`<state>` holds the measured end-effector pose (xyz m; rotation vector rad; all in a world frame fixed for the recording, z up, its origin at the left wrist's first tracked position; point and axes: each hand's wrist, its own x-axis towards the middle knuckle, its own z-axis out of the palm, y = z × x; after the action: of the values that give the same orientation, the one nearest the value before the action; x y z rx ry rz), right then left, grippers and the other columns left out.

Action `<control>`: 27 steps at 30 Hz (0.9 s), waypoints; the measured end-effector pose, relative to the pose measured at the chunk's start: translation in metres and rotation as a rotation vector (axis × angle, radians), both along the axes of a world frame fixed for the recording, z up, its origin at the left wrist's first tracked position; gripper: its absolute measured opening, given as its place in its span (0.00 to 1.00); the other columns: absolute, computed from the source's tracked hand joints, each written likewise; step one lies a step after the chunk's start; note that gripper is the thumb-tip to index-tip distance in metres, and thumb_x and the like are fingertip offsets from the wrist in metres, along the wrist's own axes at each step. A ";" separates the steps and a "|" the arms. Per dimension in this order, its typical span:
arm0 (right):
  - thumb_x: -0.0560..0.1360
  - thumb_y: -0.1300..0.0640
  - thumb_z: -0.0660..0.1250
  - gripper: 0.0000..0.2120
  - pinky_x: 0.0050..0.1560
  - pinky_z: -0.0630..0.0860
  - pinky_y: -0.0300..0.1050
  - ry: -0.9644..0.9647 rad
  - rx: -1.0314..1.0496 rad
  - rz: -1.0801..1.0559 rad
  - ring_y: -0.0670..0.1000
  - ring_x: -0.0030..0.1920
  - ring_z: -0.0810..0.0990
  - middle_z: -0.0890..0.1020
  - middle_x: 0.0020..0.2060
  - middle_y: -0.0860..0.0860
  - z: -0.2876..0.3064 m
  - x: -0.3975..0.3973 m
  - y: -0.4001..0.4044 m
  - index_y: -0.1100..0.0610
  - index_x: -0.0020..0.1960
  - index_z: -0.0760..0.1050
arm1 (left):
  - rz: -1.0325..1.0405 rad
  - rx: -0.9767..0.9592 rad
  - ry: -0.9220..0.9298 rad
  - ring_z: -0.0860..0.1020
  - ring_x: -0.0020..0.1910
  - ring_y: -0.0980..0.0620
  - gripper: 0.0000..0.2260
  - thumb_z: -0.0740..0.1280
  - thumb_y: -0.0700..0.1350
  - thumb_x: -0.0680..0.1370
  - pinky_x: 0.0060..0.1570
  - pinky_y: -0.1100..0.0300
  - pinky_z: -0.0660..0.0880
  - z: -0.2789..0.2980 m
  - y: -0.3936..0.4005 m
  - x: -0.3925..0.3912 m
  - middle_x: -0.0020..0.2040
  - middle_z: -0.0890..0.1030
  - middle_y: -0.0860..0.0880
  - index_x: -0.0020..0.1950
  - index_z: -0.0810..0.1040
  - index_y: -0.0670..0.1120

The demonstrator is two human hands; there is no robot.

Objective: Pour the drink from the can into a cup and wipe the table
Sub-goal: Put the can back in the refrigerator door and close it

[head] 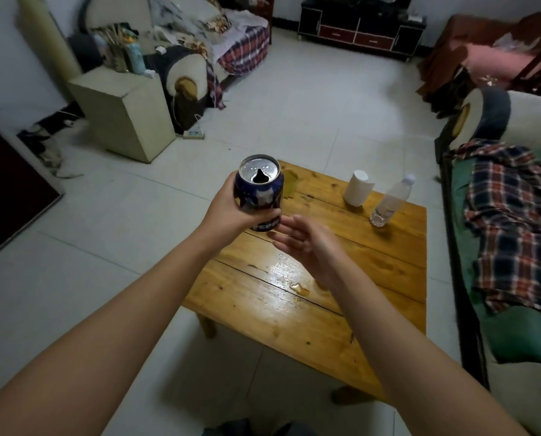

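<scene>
Opened can point(260, 188) held upright in left grip point(231, 206); right grip point(306, 243) spread, empty.
Risk: spill onto already wet counter point(325, 319); no cup identified with certainty.

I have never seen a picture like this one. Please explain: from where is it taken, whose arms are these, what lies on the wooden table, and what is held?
There is one picture, from a camera worn on a person's head, looking forward and down. The arms are that person's own. The left hand grips an opened dark blue can, upright above the wooden table. The right hand is open beside it and holds nothing. On the table stand a white cup, upside down, and a clear plastic bottle. A small puddle and a larger wet patch also lie there.
</scene>
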<state>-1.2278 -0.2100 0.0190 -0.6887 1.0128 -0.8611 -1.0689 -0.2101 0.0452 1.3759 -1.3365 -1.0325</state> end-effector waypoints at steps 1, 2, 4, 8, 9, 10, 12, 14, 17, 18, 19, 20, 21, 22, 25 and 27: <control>0.80 0.58 0.54 0.14 0.52 0.79 0.45 -0.003 -0.002 0.028 0.56 0.50 0.82 0.83 0.49 0.60 -0.001 0.002 0.002 0.64 0.54 0.76 | 0.017 0.002 0.005 0.73 0.50 0.68 0.31 0.77 0.41 0.64 0.46 0.74 0.73 0.000 0.007 0.003 0.52 0.76 0.60 0.63 0.68 0.50; 0.80 0.58 0.54 0.14 0.52 0.80 0.45 -0.007 -0.004 0.059 0.56 0.50 0.83 0.82 0.49 0.61 -0.001 0.004 0.004 0.64 0.56 0.75 | 0.037 0.005 0.011 0.73 0.51 0.68 0.31 0.77 0.41 0.65 0.46 0.74 0.73 0.000 0.013 0.006 0.53 0.75 0.60 0.64 0.67 0.50; 0.79 0.59 0.55 0.14 0.52 0.80 0.45 -0.008 0.002 0.121 0.56 0.49 0.82 0.82 0.51 0.63 -0.001 0.009 0.008 0.65 0.57 0.74 | 0.081 0.020 0.020 0.72 0.51 0.68 0.31 0.76 0.41 0.65 0.46 0.73 0.72 0.001 0.028 0.011 0.53 0.75 0.60 0.64 0.67 0.51; 0.79 0.60 0.56 0.12 0.54 0.78 0.47 0.023 0.000 0.272 0.57 0.48 0.82 0.81 0.51 0.64 0.001 0.020 0.021 0.65 0.55 0.73 | 0.180 0.038 0.007 0.71 0.50 0.68 0.32 0.75 0.41 0.66 0.43 0.76 0.71 0.000 0.062 0.021 0.52 0.73 0.61 0.66 0.66 0.51; 0.79 0.60 0.56 0.11 0.54 0.78 0.47 0.027 -0.005 0.312 0.56 0.48 0.82 0.81 0.50 0.63 0.001 0.023 0.025 0.65 0.54 0.74 | 0.210 0.035 0.005 0.72 0.50 0.68 0.32 0.75 0.40 0.66 0.43 0.78 0.71 0.000 0.071 0.023 0.53 0.74 0.61 0.66 0.66 0.50; 0.79 0.60 0.57 0.11 0.53 0.78 0.47 0.026 -0.008 0.353 0.56 0.47 0.82 0.82 0.49 0.63 0.001 0.027 0.029 0.64 0.54 0.74 | 0.243 0.033 0.010 0.72 0.50 0.67 0.32 0.75 0.40 0.66 0.42 0.79 0.71 0.000 0.080 0.026 0.54 0.74 0.59 0.66 0.66 0.50; 0.79 0.60 0.57 0.11 0.52 0.80 0.46 0.023 -0.001 0.421 0.55 0.46 0.83 0.82 0.48 0.62 0.000 0.035 0.039 0.65 0.55 0.74 | 0.308 0.043 0.020 0.72 0.51 0.64 0.32 0.75 0.39 0.67 0.40 0.79 0.71 0.000 0.100 0.032 0.56 0.73 0.57 0.67 0.65 0.49; 0.79 0.61 0.57 0.12 0.51 0.80 0.46 0.029 -0.001 0.481 0.55 0.45 0.83 0.82 0.48 0.63 -0.001 0.046 0.051 0.66 0.56 0.74 | 0.371 0.055 0.012 0.72 0.52 0.62 0.33 0.75 0.39 0.67 0.40 0.78 0.71 0.000 0.122 0.038 0.56 0.73 0.57 0.67 0.65 0.50; 0.79 0.62 0.56 0.14 0.50 0.81 0.45 0.049 -0.008 0.589 0.56 0.47 0.83 0.82 0.49 0.63 -0.002 0.063 0.070 0.68 0.59 0.73 | 0.461 0.071 0.006 0.72 0.52 0.64 0.33 0.75 0.40 0.67 0.42 0.75 0.70 -0.001 0.157 0.049 0.56 0.73 0.58 0.67 0.65 0.50; 0.79 0.62 0.56 0.14 0.50 0.80 0.45 0.051 -0.009 0.624 0.56 0.47 0.83 0.82 0.49 0.63 -0.001 0.070 0.077 0.68 0.59 0.73 | 0.490 0.075 0.004 0.72 0.53 0.63 0.33 0.75 0.40 0.67 0.44 0.74 0.70 -0.001 0.168 0.054 0.57 0.73 0.57 0.67 0.65 0.50; 0.79 0.62 0.56 0.14 0.50 0.80 0.46 0.053 -0.010 0.655 0.56 0.48 0.83 0.82 0.49 0.63 0.000 0.077 0.085 0.68 0.59 0.73 | 0.516 0.080 0.001 0.72 0.54 0.61 0.33 0.75 0.41 0.66 0.46 0.73 0.70 -0.001 0.180 0.058 0.58 0.73 0.56 0.68 0.65 0.49; 0.79 0.62 0.55 0.14 0.51 0.80 0.46 0.056 -0.008 0.681 0.57 0.48 0.83 0.82 0.50 0.63 0.001 0.084 0.093 0.69 0.59 0.73 | 0.541 0.084 -0.003 0.72 0.56 0.59 0.33 0.75 0.41 0.67 0.48 0.72 0.70 -0.001 0.191 0.063 0.59 0.73 0.55 0.68 0.65 0.49; 0.79 0.62 0.55 0.15 0.51 0.80 0.46 0.061 -0.003 0.704 0.57 0.48 0.83 0.82 0.50 0.63 0.002 0.091 0.101 0.69 0.60 0.72 | 0.567 0.089 -0.008 0.72 0.58 0.57 0.33 0.75 0.42 0.67 0.49 0.70 0.70 -0.001 0.202 0.068 0.60 0.74 0.54 0.68 0.65 0.49; 0.79 0.63 0.55 0.15 0.51 0.80 0.45 0.065 0.002 0.726 0.57 0.48 0.82 0.81 0.51 0.64 0.003 0.099 0.109 0.69 0.60 0.72 | 0.592 0.093 -0.009 0.72 0.59 0.56 0.32 0.75 0.42 0.67 0.50 0.69 0.70 0.000 0.213 0.073 0.60 0.74 0.54 0.67 0.65 0.49; 0.79 0.64 0.54 0.15 0.49 0.80 0.45 0.055 0.002 0.791 0.58 0.48 0.81 0.79 0.53 0.66 0.006 0.122 0.135 0.71 0.60 0.71 | 0.662 0.098 -0.008 0.71 0.60 0.55 0.30 0.74 0.42 0.69 0.52 0.67 0.69 0.002 0.249 0.088 0.60 0.73 0.54 0.67 0.66 0.50; 0.79 0.64 0.54 0.15 0.50 0.80 0.45 0.047 -0.002 0.844 0.58 0.47 0.81 0.79 0.53 0.66 0.006 0.137 0.153 0.71 0.60 0.71 | 0.708 0.096 -0.016 0.72 0.59 0.56 0.29 0.74 0.43 0.69 0.52 0.68 0.69 0.003 0.273 0.098 0.60 0.74 0.54 0.66 0.66 0.50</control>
<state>-1.0908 -0.0567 0.0251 -1.0307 0.6571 -0.1073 -0.9713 0.0627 0.0481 1.7474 -0.7085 -0.6017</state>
